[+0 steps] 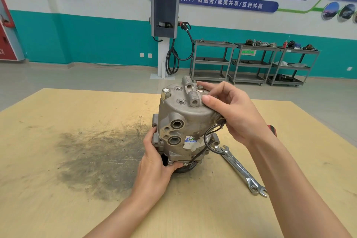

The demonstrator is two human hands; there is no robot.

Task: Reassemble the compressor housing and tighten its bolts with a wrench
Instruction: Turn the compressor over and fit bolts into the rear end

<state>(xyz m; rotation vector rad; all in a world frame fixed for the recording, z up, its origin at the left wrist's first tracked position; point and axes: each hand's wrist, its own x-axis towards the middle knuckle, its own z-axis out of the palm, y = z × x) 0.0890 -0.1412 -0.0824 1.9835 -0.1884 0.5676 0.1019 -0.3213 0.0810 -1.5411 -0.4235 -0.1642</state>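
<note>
A grey metal compressor stands upright on its black pulley in the middle of the wooden table, leaning slightly away. My left hand grips its lower left side near the base flange. My right hand rests on the top cover, fingers curled around a bolt at the far right of the cover. Another bolt stands up on the cover's left edge. A black wire loops down the right side. Two silver wrenches lie on the table to the right of the compressor.
A red-handled tool peeks out behind my right wrist. A dark greasy smear covers the table left of the compressor. Beyond the table stand a charging post and grey shelf carts against the wall.
</note>
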